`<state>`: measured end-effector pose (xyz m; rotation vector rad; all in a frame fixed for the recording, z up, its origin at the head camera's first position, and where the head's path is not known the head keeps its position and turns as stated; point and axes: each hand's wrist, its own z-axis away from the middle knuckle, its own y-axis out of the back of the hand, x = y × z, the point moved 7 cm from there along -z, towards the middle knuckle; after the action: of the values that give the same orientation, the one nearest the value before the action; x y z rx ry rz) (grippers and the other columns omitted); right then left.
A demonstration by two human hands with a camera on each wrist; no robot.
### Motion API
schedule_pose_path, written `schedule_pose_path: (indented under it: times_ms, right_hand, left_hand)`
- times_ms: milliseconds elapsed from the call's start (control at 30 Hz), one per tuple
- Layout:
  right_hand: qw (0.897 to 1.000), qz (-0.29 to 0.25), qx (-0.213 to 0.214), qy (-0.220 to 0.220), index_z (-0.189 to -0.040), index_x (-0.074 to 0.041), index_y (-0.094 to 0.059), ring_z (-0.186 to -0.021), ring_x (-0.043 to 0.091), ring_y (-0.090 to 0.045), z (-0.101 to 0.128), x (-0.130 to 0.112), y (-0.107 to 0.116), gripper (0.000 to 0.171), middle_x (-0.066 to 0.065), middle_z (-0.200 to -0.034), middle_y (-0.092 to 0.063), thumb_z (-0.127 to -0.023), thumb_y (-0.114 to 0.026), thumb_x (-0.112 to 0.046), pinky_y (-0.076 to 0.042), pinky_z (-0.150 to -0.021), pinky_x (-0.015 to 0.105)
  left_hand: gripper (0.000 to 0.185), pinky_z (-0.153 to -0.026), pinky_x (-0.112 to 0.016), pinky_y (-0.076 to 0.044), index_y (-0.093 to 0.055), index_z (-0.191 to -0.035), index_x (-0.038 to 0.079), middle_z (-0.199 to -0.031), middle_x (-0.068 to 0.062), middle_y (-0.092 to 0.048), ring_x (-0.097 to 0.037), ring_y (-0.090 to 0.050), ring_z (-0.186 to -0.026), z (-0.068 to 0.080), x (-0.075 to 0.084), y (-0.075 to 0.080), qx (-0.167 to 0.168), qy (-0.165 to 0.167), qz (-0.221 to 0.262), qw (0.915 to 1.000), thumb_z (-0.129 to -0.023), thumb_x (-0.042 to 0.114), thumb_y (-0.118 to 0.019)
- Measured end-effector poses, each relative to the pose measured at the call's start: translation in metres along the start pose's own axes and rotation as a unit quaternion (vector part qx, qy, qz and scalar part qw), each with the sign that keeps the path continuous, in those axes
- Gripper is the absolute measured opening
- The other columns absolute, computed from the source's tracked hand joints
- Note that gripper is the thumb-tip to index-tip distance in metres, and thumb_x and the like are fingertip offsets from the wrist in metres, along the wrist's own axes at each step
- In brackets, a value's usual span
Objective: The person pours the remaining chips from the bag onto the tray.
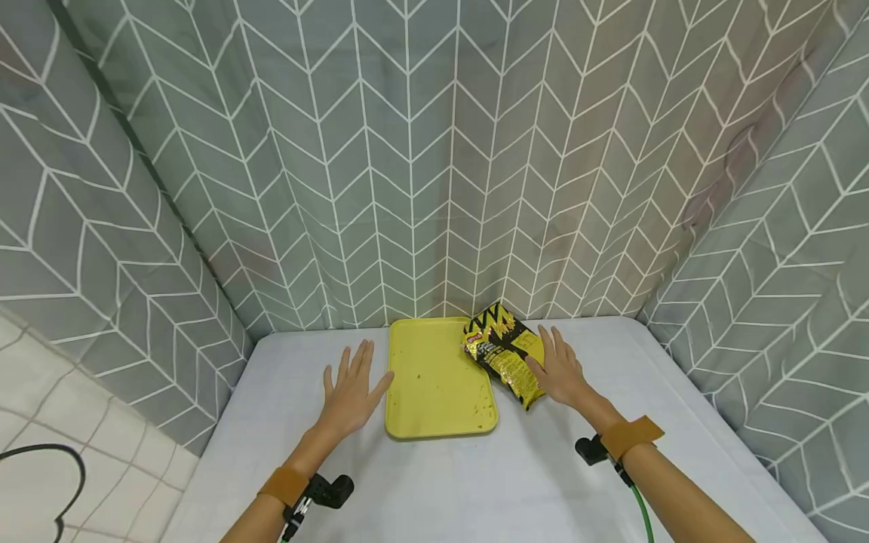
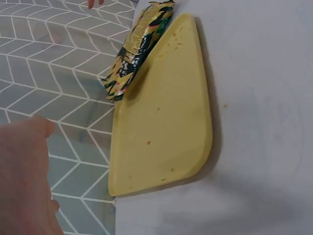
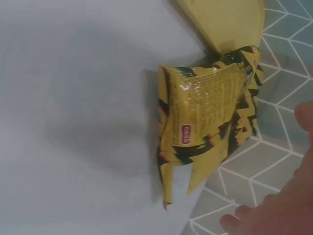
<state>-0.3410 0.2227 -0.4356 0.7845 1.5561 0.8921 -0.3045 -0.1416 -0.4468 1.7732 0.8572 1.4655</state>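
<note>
The right hand [image 1: 560,369] is covering the snack bag's [image 1: 502,351] near edge. The bag's print is staying too small and blurred to read. Both wrist views are cropping the hands to slivers.

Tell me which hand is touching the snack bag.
The right hand: its fingers rest on the bag. The left hand lies flat on the table beside the tray.

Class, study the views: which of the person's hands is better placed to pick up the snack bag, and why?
Right. The right hand already rests on the snack bag, while the left hand lies flat across the yellow tray.
</note>
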Motion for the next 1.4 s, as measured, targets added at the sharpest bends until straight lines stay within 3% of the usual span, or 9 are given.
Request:
schedule_pose_path:
  times_ms: [200, 400, 500, 633, 767, 933, 1200, 1267, 1400]
  right_hand:
    - [0.996, -0.035, -0.039, -0.068, -0.161, 0.005, -0.003, -0.142, 0.072, -0.019, 0.003, 0.024, -0.017, 0.075, 0.045, -0.160, -0.010, -0.109, -0.042, -0.032, -0.026, -0.112, 0.084]
    - [0.977, -0.095, -0.067, -0.178, -0.157, 0.012, 0.000, -0.136, 0.068, -0.033, 0.004, 0.052, -0.027, 0.075, 0.051, -0.146, -0.027, -0.107, -0.039, -0.029, -0.041, -0.109, 0.073]
    - [0.960, -0.131, -0.084, -0.232, -0.157, 0.011, 0.004, -0.102, 0.048, -0.063, 0.008, 0.068, -0.037, 0.079, 0.040, -0.117, -0.053, -0.106, -0.040, -0.030, -0.058, -0.090, 0.050]
    - [0.940, -0.193, -0.082, -0.269, -0.155, 0.013, 0.005, -0.056, 0.013, -0.058, 0.012, 0.080, -0.050, 0.080, 0.015, -0.078, -0.060, -0.106, -0.045, -0.025, -0.054, -0.055, 0.023]
    - [0.936, -0.231, -0.044, -0.262, -0.155, 0.016, 0.000, -0.057, 0.012, -0.066, 0.014, 0.077, -0.051, 0.077, 0.021, -0.083, -0.070, -0.105, -0.047, -0.017, -0.058, -0.054, 0.023]
    - [0.927, -0.257, -0.008, -0.273, -0.154, 0.017, -0.008, -0.058, 0.012, -0.070, 0.016, 0.078, -0.052, 0.072, 0.027, -0.095, -0.073, -0.105, -0.049, -0.015, -0.062, -0.057, 0.026]
    - [0.859, -0.402, -0.008, -0.317, -0.157, 0.017, -0.008, -0.059, 0.006, -0.072, 0.018, 0.092, -0.065, 0.072, 0.006, -0.074, -0.075, -0.104, -0.050, -0.007, -0.064, -0.062, 0.023]
    - [0.850, -0.411, -0.003, -0.329, -0.157, 0.017, -0.011, -0.057, 0.006, -0.072, 0.018, 0.096, -0.067, 0.072, -0.001, -0.067, -0.072, -0.103, -0.053, -0.006, -0.064, -0.061, 0.022]
    - [0.847, -0.400, 0.013, -0.348, -0.153, 0.018, -0.020, -0.054, 0.007, -0.070, 0.018, 0.098, -0.069, 0.070, -0.002, -0.060, -0.069, -0.100, -0.059, -0.004, -0.063, -0.057, 0.023]
  left_hand:
    - [0.080, -0.124, -0.077, -0.002, -0.024, -0.160, -0.004, -0.169, -0.029, -0.019, -0.050, -0.008, -0.159, 0.008, -0.008, -0.027, 0.004, 0.021, 0.020, 0.9996, -0.104, 0.046, -0.049]
    - [0.068, -0.120, -0.079, -0.010, -0.039, -0.147, -0.015, -0.163, -0.035, -0.026, -0.054, -0.016, -0.154, 0.016, -0.014, -0.045, 0.028, 0.031, 0.045, 0.9981, -0.102, 0.033, -0.056]
    - [0.062, -0.119, -0.080, -0.014, -0.041, -0.143, -0.017, -0.160, -0.036, -0.029, -0.056, -0.018, -0.152, 0.018, -0.019, -0.053, 0.032, 0.036, 0.049, 0.9976, -0.101, 0.026, -0.057]
    - [0.058, -0.121, -0.077, -0.018, -0.042, -0.140, -0.021, -0.157, -0.040, -0.030, -0.059, -0.020, -0.151, 0.019, -0.029, -0.067, 0.032, 0.055, 0.059, 0.9962, -0.100, 0.019, -0.055]
    - [0.059, -0.126, -0.073, -0.016, -0.038, -0.143, -0.022, -0.160, -0.040, -0.026, -0.058, -0.016, -0.153, 0.022, -0.039, -0.084, 0.025, 0.081, 0.075, 0.9936, -0.101, 0.017, -0.050]
    - [0.054, -0.127, -0.070, -0.016, -0.041, -0.143, -0.020, -0.159, -0.038, -0.031, -0.057, -0.020, -0.152, 0.025, -0.042, -0.093, 0.062, 0.074, 0.093, 0.9910, -0.102, 0.015, -0.047]
    - [0.045, -0.127, -0.066, -0.024, -0.050, -0.145, -0.010, -0.159, -0.030, -0.041, -0.052, -0.029, -0.153, 0.030, -0.037, -0.095, 0.075, 0.052, 0.023, 0.9956, -0.106, 0.013, -0.043]
    - [0.045, -0.127, -0.065, -0.025, -0.051, -0.145, -0.009, -0.158, -0.028, -0.043, -0.050, -0.031, -0.152, 0.032, -0.037, -0.096, 0.085, 0.043, 0.008, 0.9954, -0.107, 0.013, -0.043]
    - [0.044, -0.127, -0.062, -0.028, -0.052, -0.145, -0.006, -0.157, -0.024, -0.047, -0.048, -0.035, -0.151, 0.035, -0.037, -0.096, 0.105, 0.035, -0.018, 0.9937, -0.107, 0.014, -0.044]
